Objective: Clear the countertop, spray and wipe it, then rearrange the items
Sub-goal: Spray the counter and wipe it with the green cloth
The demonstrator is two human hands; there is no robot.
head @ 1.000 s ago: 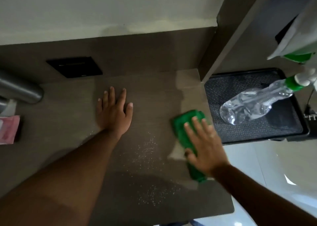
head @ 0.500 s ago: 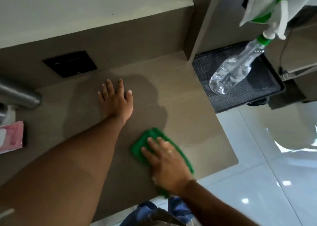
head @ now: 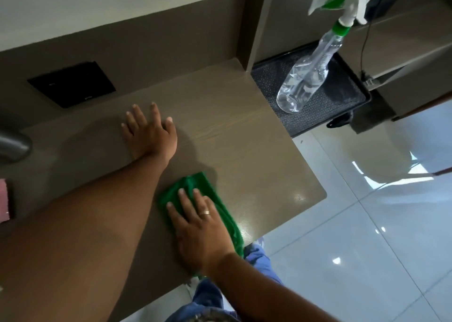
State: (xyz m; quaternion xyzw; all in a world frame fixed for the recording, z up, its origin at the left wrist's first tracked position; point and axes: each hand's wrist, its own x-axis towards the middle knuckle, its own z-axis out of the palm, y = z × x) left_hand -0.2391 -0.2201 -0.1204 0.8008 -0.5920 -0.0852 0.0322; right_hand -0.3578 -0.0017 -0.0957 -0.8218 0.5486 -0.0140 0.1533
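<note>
While the left hand [head: 149, 134] lies flat, fingers spread, the right hand [head: 198, 226] presses a crumpled green cloth [head: 195, 187] onto the brown counter [head: 244, 150].

A flat black rectangular panel [head: 71, 84] is set into the brown back wall. At the left edge sit a rounded metal cylinder [head: 13, 145] and something pink [head: 4, 199], perhaps a packet. Glossy white floor tiles [head: 367, 236] lie below.

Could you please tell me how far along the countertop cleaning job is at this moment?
Clearing looks done: the countertop is bare where visible, and the spray bottle is set aside on the black tray. Wiping is in hand: the right hand presses the green cloth flat while the left hand braces. Rearranging is left.
</note>
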